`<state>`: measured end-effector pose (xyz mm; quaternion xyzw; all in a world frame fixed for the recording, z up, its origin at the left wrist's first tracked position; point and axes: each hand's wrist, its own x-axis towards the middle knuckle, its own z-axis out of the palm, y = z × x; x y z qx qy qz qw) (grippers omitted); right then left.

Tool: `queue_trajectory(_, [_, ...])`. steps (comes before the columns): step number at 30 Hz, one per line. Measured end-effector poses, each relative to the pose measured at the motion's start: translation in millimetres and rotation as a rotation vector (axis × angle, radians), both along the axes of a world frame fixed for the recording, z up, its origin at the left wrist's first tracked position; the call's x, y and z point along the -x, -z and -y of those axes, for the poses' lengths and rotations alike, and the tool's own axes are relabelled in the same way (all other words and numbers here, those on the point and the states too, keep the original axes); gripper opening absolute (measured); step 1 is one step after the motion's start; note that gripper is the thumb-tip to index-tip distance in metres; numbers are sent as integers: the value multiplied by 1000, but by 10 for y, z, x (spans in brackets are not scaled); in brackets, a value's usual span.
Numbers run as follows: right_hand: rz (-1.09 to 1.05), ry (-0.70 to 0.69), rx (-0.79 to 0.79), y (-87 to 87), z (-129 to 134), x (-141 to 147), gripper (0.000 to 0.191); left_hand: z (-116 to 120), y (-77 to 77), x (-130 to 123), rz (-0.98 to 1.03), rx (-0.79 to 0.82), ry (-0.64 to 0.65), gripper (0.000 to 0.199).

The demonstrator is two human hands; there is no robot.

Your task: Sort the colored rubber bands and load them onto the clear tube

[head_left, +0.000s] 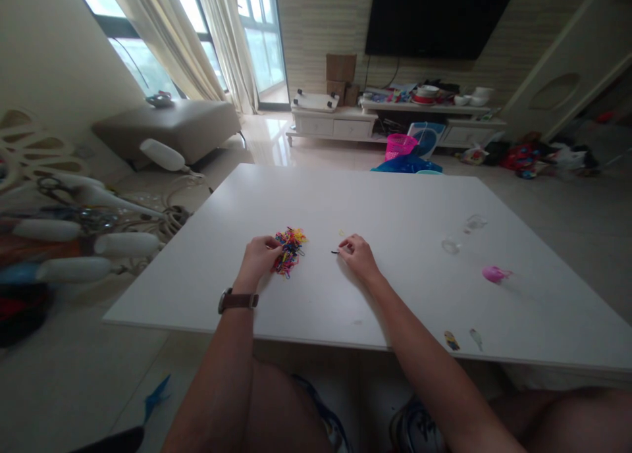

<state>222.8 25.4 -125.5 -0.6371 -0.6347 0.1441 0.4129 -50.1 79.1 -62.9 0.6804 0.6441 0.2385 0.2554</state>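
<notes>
A small heap of colourful rubber bands point(290, 252) lies on the white table point(306, 196). At its left edge is my left hand point(259, 255), a watch on its wrist, with thumb and forefinger pinched together against the heap; what sits between those fingertips is too small to make out. To the right of the heap, my right hand point(356, 257) is closed in a pinch just above the tabletop. A small black rubber band point(334, 252) sticks out to the left from its fingertips. Just beyond that hand lies a single yellow band point(342, 233).
On the table's right side are a clear round container point(450, 245), another clear piece point(475, 222) and a pink object point(495, 274). Near the front edge lie a small yellow figure cutout point(451, 340) and a pale flat piece point(476, 338). A lamp-like fixture point(103, 244) stands left.
</notes>
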Motion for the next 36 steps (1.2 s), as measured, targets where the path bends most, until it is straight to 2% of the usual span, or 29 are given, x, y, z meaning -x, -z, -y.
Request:
queue_trajectory(4, [-22, 22, -22, -7, 0, -4, 7, -9, 6, 2, 52, -44, -5, 15])
queue_trajectory(11, [-53, 154, -80, 12, -24, -53, 6, -2, 7, 10, 106, -63, 8, 17])
queue_trajectory(20, [-59, 151, -76, 13, -21, -47, 6, -45, 49, 114, 90, -35, -29, 22])
queue_trajectory(26, [-59, 145, -71, 1, -20, -44, 7, -23, 83, 158, 42, 24, 35, 19])
queue_trajectory(36, [-48, 146, -69, 9, -23, -38, 6, 46, 14, 41, 20, 7, 43, 20])
